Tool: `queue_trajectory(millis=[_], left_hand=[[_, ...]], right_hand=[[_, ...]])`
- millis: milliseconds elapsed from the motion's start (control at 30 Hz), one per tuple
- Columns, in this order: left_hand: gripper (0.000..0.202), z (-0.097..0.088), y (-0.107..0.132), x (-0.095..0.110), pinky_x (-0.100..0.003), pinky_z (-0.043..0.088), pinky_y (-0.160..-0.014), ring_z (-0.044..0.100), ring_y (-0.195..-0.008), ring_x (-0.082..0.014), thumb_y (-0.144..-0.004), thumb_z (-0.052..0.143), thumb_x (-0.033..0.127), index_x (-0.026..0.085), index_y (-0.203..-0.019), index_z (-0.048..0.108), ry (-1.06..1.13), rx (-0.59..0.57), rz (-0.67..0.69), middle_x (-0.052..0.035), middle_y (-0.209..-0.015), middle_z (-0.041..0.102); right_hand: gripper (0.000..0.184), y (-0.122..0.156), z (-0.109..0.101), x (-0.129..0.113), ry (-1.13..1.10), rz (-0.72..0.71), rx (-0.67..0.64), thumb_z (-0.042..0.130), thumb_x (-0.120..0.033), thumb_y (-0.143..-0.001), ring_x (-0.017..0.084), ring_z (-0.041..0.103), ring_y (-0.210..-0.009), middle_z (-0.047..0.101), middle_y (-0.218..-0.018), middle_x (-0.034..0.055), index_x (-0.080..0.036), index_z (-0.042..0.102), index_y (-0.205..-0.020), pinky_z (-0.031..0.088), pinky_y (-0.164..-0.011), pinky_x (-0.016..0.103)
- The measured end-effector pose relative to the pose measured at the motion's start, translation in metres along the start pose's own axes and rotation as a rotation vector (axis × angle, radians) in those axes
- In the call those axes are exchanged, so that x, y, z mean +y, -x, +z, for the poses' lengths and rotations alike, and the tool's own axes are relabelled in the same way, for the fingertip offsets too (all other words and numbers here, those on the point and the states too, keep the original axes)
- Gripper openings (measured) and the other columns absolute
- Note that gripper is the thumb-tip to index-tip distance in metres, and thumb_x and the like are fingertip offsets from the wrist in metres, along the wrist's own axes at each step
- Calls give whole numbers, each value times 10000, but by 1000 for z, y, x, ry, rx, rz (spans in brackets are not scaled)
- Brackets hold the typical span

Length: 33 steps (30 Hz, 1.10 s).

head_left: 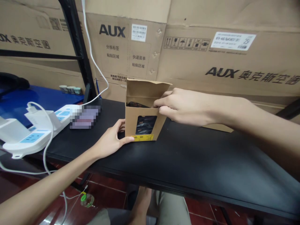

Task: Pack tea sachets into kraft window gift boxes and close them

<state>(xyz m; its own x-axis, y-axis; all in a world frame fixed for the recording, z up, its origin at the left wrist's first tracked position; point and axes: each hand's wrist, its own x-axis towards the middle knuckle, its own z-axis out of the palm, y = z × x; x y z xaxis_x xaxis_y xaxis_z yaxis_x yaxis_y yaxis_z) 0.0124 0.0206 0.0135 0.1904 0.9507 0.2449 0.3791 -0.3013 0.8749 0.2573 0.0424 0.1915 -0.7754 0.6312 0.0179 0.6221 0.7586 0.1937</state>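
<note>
A small brown paper box (130, 123) stands upright on the black table, its top open and its back flap raised. Through the dark window in its front, black packets (145, 125) with small gold marks show, and a yellow label (148, 137) runs along the bottom. My left hand (112, 139) grips the lower left side, thumb on the front and fingers behind. At the top right rim my right hand (172, 104) is closed, fingertips over the opening and thumb by the front edge; whether it also pinches a packet inside is hidden.
A white power strip (39, 134) with chargers and cables lies on the left, beside a blurred-out flat object (85, 117). Large AUX cartons (187, 59) stand right behind the table. A black metal post (77, 47) rises at the back left; small cups (70, 89) sit beyond it.
</note>
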Motion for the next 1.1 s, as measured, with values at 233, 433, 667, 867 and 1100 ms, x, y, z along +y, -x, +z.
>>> queue_trajectory(millis=[233, 433, 667, 867, 1100], left_hand=[[710, 2, 3, -2, -602, 453, -1226, 650, -1386, -352, -787, 810, 565, 248, -1354, 522, -1, 8, 7, -130, -1428, 720], [843, -1, 0, 11, -561, 540, -1141, 637, -1372, -335, -837, 764, 542, 258, -1499, 327, 3, 202, 134, -191, -1543, 557], [525, -12, -6, 51, -478, 566, -1109, 618, -1365, -301, -902, 694, 510, 293, -1340, 505, -67, 376, 287, -92, -1500, 588], [537, -21, -21, 59, -511, 564, -1106, 644, -1330, -323, -886, 677, 553, 259, -1327, 587, -103, 266, 196, -98, -1499, 627], [610, -32, -45, 62, -583, 513, -1139, 690, -1234, -323, -858, 686, 538, 233, -1383, 629, -219, 207, 156, -112, -1405, 702]], right_hand=[[274, 3, 23, 10, -50, -39, 347, 450, -223, -976, 269, 657, -992, 734, -968, 108, -183, 721, -995, 509, -921, 431], [221, 20, 58, 11, -373, 253, 944, 549, -305, -948, 245, 657, -1007, 663, -1175, 168, -185, 626, -1117, 578, -920, 445], [387, 12, 83, 2, -740, 188, 818, 619, -429, -937, 223, 666, -1100, 662, -1206, 111, -213, 531, -1245, 592, -980, 430], [391, -10, 92, 14, -822, 215, 840, 654, -413, -911, 214, 641, -1152, 588, -1334, 117, -249, 449, -1201, 562, -1038, 432], [406, -36, 119, 19, -989, 295, 938, 521, -372, -977, 192, 643, -1199, 600, -1333, 114, -278, 346, -1331, 536, -1068, 402]])
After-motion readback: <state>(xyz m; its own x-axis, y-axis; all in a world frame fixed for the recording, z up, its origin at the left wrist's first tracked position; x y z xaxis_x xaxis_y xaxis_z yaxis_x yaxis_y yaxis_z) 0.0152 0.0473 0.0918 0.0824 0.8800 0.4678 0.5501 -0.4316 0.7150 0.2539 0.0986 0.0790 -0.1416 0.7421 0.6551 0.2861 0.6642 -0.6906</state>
